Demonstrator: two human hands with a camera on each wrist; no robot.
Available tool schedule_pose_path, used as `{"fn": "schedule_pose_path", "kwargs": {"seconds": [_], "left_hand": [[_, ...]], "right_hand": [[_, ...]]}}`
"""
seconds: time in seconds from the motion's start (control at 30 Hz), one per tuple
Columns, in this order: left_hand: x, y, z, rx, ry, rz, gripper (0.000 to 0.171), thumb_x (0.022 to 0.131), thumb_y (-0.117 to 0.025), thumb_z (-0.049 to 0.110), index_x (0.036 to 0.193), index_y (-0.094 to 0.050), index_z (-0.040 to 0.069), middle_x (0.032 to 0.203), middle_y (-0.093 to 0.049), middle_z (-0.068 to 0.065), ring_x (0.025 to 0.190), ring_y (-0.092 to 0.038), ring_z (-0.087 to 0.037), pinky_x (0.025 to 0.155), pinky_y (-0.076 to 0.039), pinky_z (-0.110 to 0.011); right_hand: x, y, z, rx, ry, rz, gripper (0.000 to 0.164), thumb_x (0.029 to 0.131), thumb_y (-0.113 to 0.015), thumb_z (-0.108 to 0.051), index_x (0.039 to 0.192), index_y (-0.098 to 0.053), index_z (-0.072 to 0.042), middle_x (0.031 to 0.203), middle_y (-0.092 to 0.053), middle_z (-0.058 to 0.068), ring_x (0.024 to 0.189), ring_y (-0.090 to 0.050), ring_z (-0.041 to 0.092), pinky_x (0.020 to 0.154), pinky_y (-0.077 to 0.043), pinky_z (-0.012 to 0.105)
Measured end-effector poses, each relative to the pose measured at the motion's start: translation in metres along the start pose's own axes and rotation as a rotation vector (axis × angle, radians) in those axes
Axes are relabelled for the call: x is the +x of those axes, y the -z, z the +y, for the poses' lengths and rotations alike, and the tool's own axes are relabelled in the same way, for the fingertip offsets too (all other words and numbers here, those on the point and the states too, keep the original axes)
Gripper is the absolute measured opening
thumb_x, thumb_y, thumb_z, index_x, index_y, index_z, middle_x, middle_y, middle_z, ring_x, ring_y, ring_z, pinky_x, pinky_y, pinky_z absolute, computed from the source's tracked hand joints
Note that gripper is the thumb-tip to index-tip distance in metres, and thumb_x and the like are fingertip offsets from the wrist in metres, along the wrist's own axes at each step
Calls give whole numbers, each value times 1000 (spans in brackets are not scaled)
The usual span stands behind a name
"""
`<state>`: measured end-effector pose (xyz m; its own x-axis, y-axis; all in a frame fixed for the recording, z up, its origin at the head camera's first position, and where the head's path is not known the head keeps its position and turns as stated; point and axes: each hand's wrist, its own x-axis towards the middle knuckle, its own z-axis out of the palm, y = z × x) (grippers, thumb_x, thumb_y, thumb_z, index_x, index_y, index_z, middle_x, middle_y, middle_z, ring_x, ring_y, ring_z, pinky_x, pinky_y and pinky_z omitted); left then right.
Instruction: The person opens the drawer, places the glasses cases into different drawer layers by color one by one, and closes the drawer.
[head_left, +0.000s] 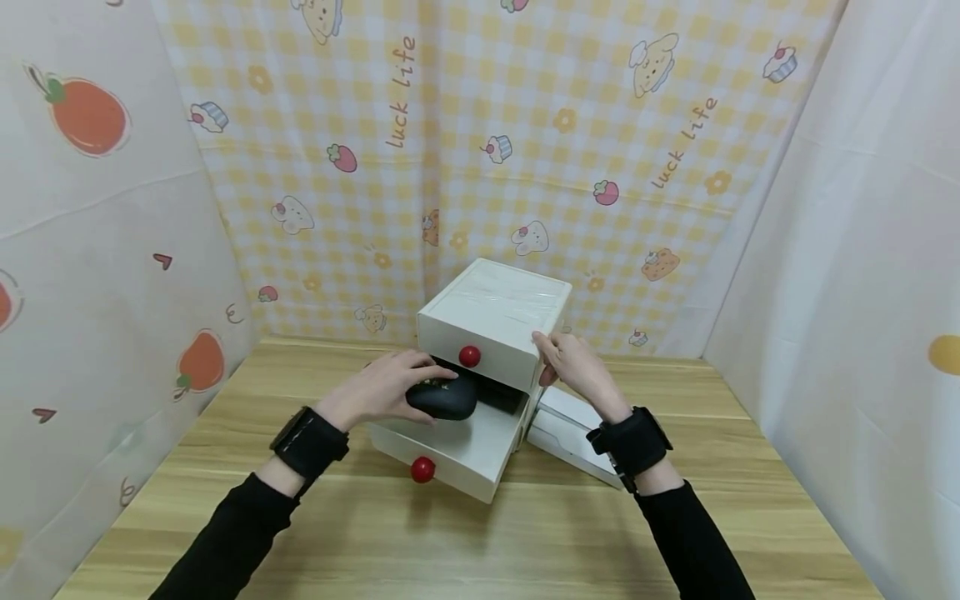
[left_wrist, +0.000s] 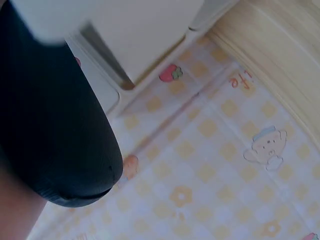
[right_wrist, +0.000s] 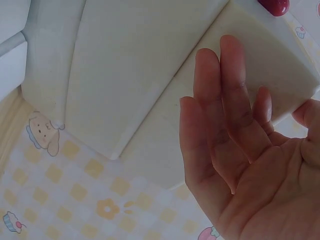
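Note:
My left hand (head_left: pixel 381 385) grips a black, rounded case (head_left: pixel 447 400) with gold lettering, thumb on the near side and fingers over its top. The case is over the pulled-out lower drawer (head_left: pixel 459 477) of a small white drawer cabinet (head_left: pixel 504 302). In the left wrist view the case (left_wrist: pixel 60 110) fills the left side, with a seam near its rounded end. My right hand (head_left: pixel 576 367) is at the cabinet's upper right front corner. In the right wrist view its fingers are loosely extended beside the cabinet wall, with the thumb at the corner edge.
A red knob (head_left: pixel 469 357) marks the closed upper drawer, and another red knob (head_left: pixel 423 469) the lower one. Low white boxes (head_left: pixel 573 437) lie on the wooden table (head_left: pixel 360 533) right of the cabinet. Behind stands a yellow checked curtain (head_left: pixel 465 108).

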<state>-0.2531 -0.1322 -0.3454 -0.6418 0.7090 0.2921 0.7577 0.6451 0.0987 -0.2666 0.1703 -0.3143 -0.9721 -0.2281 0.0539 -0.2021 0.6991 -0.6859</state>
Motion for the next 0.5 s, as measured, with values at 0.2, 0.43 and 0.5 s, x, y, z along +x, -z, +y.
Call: {"fn": "schedule_pose_path", "kwargs": {"seconds": [0.2,0.43,0.5], "left_hand": [[10,-14,8,66,-69,-36,68,68,-78,53,128,-58,28,118,-61,-3,106,-56,-21,85,-50,-39],[17,-31,14,83,-121,-61,69,69,-76,56,129,-57,28,117,-61,0,107,-56,-19,87,-48,-37],[18,-34,16,80,-123,-79,69,69,-76,57,129,-57,29,118,-61,0,106,-55,-19,87,-47,-37]], "right_hand": [[-1,0,0,-11,-3,0,49,102,-35,-44,77,-54,-6,67,-70,9,65,-68,20,80,-53,39],[-1,0,-1,-25,2,1,50,102,-35,-45,78,-54,-6,67,-70,9,63,-66,16,78,-53,36],[-1,0,-1,-24,-2,1,50,102,-34,-45,78,-53,-6,67,-70,9,62,-66,15,79,-53,37]]}}
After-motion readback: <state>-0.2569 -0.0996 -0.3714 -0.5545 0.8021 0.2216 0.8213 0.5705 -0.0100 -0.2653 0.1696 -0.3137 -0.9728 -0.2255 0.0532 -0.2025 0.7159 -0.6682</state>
